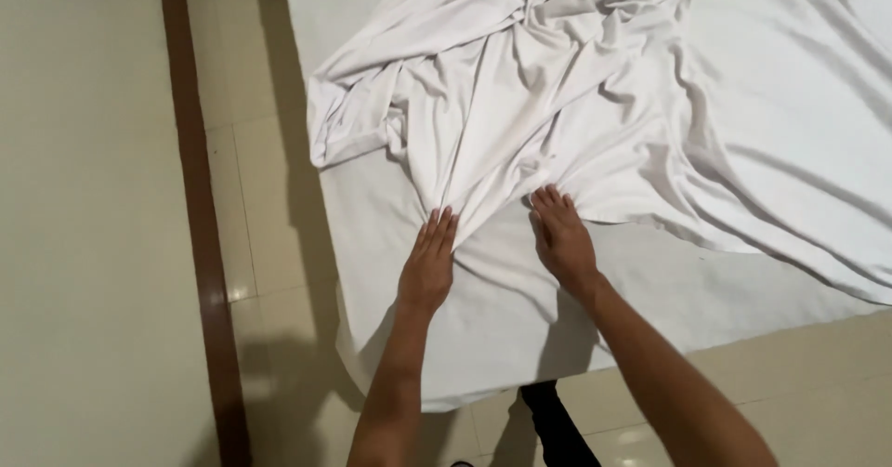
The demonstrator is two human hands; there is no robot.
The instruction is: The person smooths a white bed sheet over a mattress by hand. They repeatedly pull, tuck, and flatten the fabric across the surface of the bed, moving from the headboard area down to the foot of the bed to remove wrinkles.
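A crumpled white sheet [520,86] lies bunched on a bed covered with a flat white sheet [669,290]. My left hand [428,264] lies flat, palm down, with its fingertips at the lower edge of the crumpled sheet. My right hand [560,235] also lies palm down a little to the right, its fingertips touching the same edge. Both hands have their fingers together and press on the fabric; neither grips it. Between the two hands a fold of the sheet runs to a point.
The bed's near corner [372,374] hangs over a pale tiled floor [269,244]. A dark brown skirting strip [200,225] runs along a cream wall [84,216] on the left. A dark trouser leg [557,430] shows below the bed edge.
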